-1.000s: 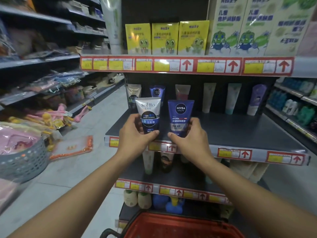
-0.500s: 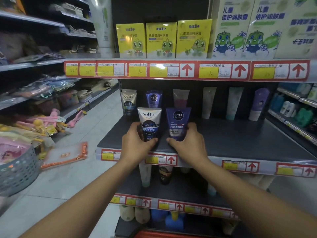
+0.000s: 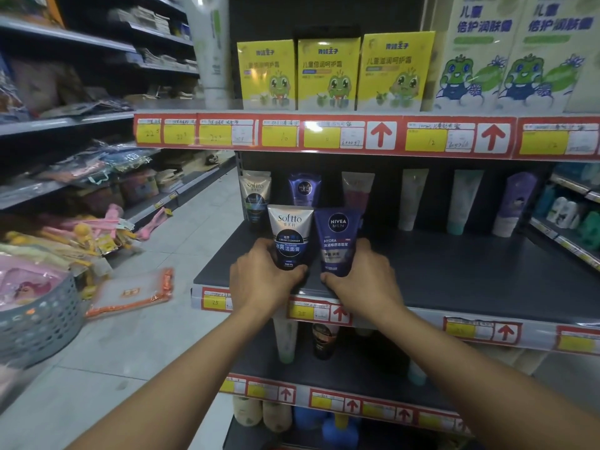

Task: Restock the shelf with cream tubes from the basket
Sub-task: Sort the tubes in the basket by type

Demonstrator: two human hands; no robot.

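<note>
My left hand grips the lower end of a white and blue Softto tube, standing upright on the dark shelf near its front edge. Beside it on the right, my right hand grips the base of a dark blue Nivea Men tube, also upright on the shelf. The two tubes stand side by side, almost touching. Behind them at the back of the shelf stand another Softto tube, another Nivea tube and a pink tube. The basket is out of view.
Further tubes line the back of the shelf to the right. Yellow boxes fill the shelf above. A lower shelf holds a few tubes. On the left, a grey basket and packets sit by the aisle floor.
Both hands have lowered the two tubes onto the shelf and pushed them a little further in. The view has tilted up, so the red basket at the bottom has left the frame.
</note>
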